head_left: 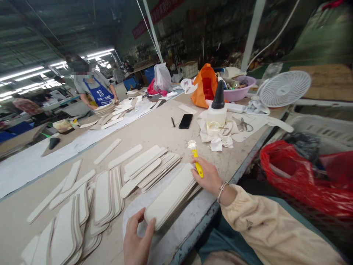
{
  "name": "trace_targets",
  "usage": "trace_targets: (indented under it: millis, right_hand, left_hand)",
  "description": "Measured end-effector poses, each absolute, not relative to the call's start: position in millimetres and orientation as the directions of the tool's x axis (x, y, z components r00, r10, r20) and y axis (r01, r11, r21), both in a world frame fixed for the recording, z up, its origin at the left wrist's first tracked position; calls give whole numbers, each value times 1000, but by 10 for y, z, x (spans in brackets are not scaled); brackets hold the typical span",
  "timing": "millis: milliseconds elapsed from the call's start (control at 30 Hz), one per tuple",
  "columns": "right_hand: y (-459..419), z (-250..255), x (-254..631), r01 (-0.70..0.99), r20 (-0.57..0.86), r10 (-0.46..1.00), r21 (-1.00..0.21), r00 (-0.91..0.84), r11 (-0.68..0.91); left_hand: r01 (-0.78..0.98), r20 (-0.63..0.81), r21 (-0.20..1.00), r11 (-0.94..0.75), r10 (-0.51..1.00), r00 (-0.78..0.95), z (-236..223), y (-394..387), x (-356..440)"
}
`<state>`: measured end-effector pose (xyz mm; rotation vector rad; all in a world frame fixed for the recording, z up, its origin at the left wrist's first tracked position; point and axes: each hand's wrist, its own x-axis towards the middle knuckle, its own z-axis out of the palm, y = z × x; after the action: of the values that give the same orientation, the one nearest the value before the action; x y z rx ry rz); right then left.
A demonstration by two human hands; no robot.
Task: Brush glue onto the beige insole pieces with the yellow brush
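My right hand (pixel 209 176) is closed around a yellow-handled brush (pixel 199 167), its tip coated in white paste. The fingers of that hand are by the far end of a neat stack of off-white, round-cornered strips (pixel 172 195). At the stack's near end is my left hand (pixel 138 235), thumb and forefinger apart and touching the rounded corners. Pale paper (pixel 132 209) lies beneath this stack. Beyond the brush, a white bottle with a black cone cap (pixel 217 110) stands on crumpled paper, next to a tub of whitish paste (pixel 213 127).
More strip piles (pixel 103 198) cover the table's left. Farther back lie a black phone (pixel 185 121), scissors (pixel 244 126), an orange bag (pixel 202 86), a purple basin (pixel 239 92) and a white fan (pixel 285 89). Beside the table edge sits a red plastic bag (pixel 298 180). A person in a blue apron (pixel 99 92) works opposite.
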<state>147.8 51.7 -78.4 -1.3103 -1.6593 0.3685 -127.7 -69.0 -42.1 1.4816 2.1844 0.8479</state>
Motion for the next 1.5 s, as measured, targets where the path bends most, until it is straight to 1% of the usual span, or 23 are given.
trace_targets:
  millis: [67, 133, 233, 300, 400, 467, 567, 767, 867, 967, 1033, 1133, 1200, 1267, 1333, 1367, 1500]
  right_hand:
    - [522, -795, 1497, 622, 493, 870, -688, 22, 374]
    - [508, -785, 1506, 654, 534, 845, -641, 5, 401]
    - [426, -726, 1451, 604, 614, 785, -596, -82, 530]
    - [337, -683, 1359, 519, 629, 747, -573, -217, 634]
    - [219, -677, 1197, 413, 608, 643, -494, -466, 765]
    - [187, -717, 1139, 393, 583, 603, -458, -545, 798]
    - [224, -795, 1195, 455, 550, 661, -480, -511, 750]
    - [432, -845, 1559, 594, 474, 840, -606, -264, 529]
    - [503, -856, 1636, 582, 400, 908, -711, -126, 394]
    - [539, -866, 1625, 530, 331, 941, -786, -73, 318]
    - [550, -864, 1607, 513, 317, 946, -802, -70, 307]
    - [556, -854, 1604, 477, 342, 938, -815, -66, 330]
    - [555, -850, 1624, 444, 366, 929, -824, -54, 351]
    - [551, -844, 1653, 407, 386, 921, -835, -47, 370]
    - [543, -825, 1682, 352, 413, 908, -841, -72, 411]
    - [535, -807, 1693, 312, 432, 896, -842, -98, 440]
    - [484, -696, 1705, 115, 489, 855, -852, -175, 511]
  left_hand:
    - [695, 19, 661, 283, 919, -393, -417, -681, -1268]
    - [680, 7, 672, 294, 915, -403, -425, -672, -1272]
    - [654, -28, 688, 314, 912, -409, -469, -662, -1318]
    - [642, -46, 693, 329, 908, -416, -519, -648, -1379]
    - [615, -90, 707, 349, 907, -412, -603, -611, -1494]
    - [595, -122, 718, 361, 907, -402, -644, -585, -1558]
    - [577, -129, 733, 361, 906, -403, -660, -568, -1597]
    - [544, -153, 744, 388, 891, -427, -587, -590, -1528]
    - [525, -130, 766, 371, 889, -439, -526, -585, -1468]
    - [482, -103, 809, 338, 887, -449, -439, -574, -1399]
    - [437, -90, 838, 325, 874, -477, -374, -573, -1351]
    - [340, -104, 887, 312, 853, -511, -277, -573, -1275]
    - [215, -97, 946, 241, 847, -523, -203, -549, -1211]
    - [50, -77, 991, 121, 848, -524, -103, -490, -1123]
    - [-85, -56, 996, 15, 862, -504, 37, -396, -1007]
    - [-124, -42, 992, -22, 871, -489, 122, -341, -940]
    - [-188, 26, 975, -116, 905, -425, 507, -131, -639]
